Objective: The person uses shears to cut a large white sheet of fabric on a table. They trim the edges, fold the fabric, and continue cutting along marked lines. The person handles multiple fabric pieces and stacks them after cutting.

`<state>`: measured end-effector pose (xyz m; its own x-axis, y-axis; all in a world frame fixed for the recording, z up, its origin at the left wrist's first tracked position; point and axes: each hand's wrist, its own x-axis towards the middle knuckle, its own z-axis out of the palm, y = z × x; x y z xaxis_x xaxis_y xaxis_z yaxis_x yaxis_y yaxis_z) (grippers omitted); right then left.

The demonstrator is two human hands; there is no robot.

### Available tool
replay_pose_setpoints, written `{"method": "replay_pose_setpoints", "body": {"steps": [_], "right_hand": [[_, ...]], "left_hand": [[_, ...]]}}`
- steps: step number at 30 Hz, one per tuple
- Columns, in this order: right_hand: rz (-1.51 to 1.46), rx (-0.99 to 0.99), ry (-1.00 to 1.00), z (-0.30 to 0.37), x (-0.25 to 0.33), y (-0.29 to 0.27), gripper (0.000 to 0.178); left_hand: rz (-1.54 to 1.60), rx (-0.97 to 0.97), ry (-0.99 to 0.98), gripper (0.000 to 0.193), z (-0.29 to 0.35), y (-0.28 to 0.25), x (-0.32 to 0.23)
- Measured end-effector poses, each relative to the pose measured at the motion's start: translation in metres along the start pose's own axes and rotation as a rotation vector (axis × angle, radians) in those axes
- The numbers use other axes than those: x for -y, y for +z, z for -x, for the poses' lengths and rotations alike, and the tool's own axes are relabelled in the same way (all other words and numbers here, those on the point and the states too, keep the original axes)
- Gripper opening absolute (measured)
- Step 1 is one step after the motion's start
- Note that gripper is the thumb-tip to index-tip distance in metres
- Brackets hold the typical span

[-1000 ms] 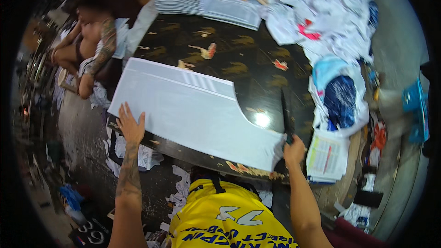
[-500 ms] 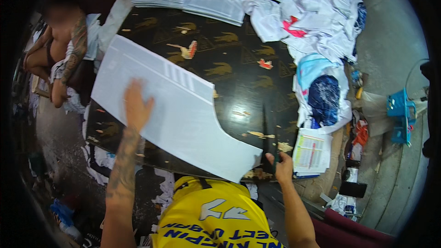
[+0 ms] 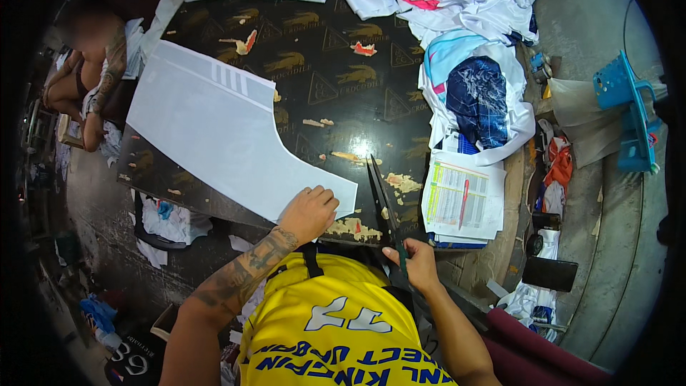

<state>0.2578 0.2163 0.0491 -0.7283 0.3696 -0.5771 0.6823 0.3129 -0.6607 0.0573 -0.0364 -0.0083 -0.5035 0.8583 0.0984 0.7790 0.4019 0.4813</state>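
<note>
Left hand (image 3: 309,213) at panel (image 3: 214,125) edge, grip unclear; right hand (image 3: 419,266) grips scissors (image 3: 391,217), open tabletop (image 3: 321,136).

Scissors (image 3: 396,230) right of fabric panel (image 3: 214,125)

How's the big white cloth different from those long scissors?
The white fabric panel is pale and broad; the scissors are dark and slim. The panel lies flat on the table, with the left hand on its near end; the scissors are gripped in the right hand. Both are longer than wide.
</note>
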Motion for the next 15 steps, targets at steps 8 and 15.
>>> {"method": "replay_pose_setpoints", "body": {"steps": [8, 15], "right_hand": [[-0.003, -0.015, 0.007, 0.013, -0.024, -0.015, 0.058], [-0.058, 0.226, -0.012, 0.034, -0.029, -0.047, 0.05]], "left_hand": [[-0.093, -0.112, -0.021, 0.01, -0.001, 0.011, -0.007], [0.435, -0.977, -0.923, 0.017, 0.067, -0.022, 0.032]]}}
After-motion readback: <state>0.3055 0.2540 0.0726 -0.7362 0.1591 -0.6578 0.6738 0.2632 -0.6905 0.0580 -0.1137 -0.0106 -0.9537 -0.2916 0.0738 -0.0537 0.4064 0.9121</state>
